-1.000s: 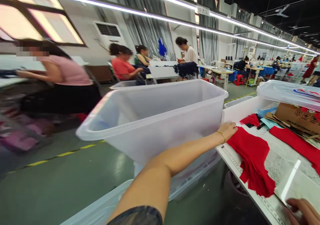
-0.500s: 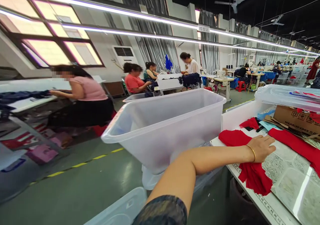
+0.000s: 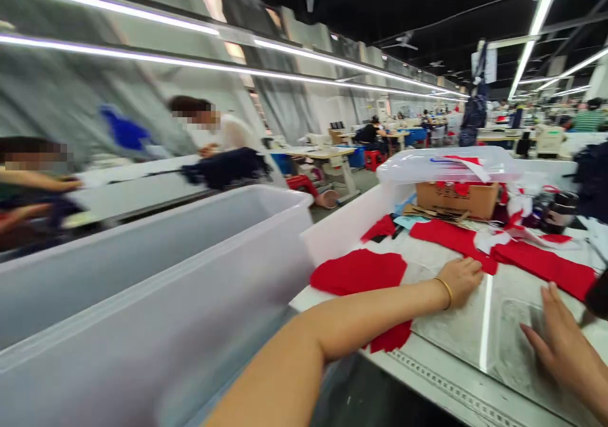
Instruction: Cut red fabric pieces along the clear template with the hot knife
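My left hand (image 3: 460,282), with a gold bracelet at the wrist, lies on the table. Its fingers are stretched out at the near edge of a long red fabric strip (image 3: 444,234); no grip on the cloth shows. Under and beside the left forearm are a red fabric piece (image 3: 358,271) and another red piece (image 3: 392,338), partly covered by the arm. At the right, my right hand (image 3: 565,338) is over the clear-covered tabletop (image 3: 456,332), thumb and fingers apart, holding nothing. Beyond it lies a folded red strip (image 3: 544,262).
A large translucent bin (image 3: 237,268) stands left of the table. Behind the fabric are a cardboard box (image 3: 456,200), a clear plastic lid (image 3: 446,165) and a dark jar (image 3: 559,211). A measuring tape (image 3: 441,376) runs along the front edge. Co-workers sit and stand beyond the bin.
The view has swung right, blurring the left side. My left hand has come to the near edge of the long red strip. My right hand has entered at the right.
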A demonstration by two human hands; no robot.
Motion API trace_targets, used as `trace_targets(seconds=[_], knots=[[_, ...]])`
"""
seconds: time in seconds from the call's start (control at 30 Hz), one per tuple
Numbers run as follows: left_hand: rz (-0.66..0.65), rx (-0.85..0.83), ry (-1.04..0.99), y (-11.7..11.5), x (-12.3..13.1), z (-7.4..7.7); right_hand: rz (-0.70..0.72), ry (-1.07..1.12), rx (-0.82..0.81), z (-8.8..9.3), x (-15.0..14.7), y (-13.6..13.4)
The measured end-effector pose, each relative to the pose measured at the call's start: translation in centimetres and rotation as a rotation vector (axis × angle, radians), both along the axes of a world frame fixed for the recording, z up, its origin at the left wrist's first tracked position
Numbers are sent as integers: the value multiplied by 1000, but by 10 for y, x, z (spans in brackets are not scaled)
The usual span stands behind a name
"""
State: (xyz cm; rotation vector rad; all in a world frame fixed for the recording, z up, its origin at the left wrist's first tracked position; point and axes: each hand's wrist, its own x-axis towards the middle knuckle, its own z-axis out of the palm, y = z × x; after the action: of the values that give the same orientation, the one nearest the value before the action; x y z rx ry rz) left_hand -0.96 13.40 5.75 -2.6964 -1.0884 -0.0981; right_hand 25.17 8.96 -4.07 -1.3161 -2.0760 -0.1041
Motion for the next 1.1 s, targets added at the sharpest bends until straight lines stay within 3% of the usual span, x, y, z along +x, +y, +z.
trace_targets(seconds=[0.1,0.23,0.43,0.6,1.1], knots=[[-6,-18,-36,17,15,-9,-116,-23,-13,9,-8,-2],[55,-35,-46,35,33,-14,-105,-18,-71,17,-10,-3],[213,-37,-44,66,52,-9,-85,46,-205,27,-5,-10],[257,-51,-71,87,63,-4,-115,73,-272,37,-7,-15],[115,-62,-86,77,42,7,-90,106,-261,44,-9,-17]])
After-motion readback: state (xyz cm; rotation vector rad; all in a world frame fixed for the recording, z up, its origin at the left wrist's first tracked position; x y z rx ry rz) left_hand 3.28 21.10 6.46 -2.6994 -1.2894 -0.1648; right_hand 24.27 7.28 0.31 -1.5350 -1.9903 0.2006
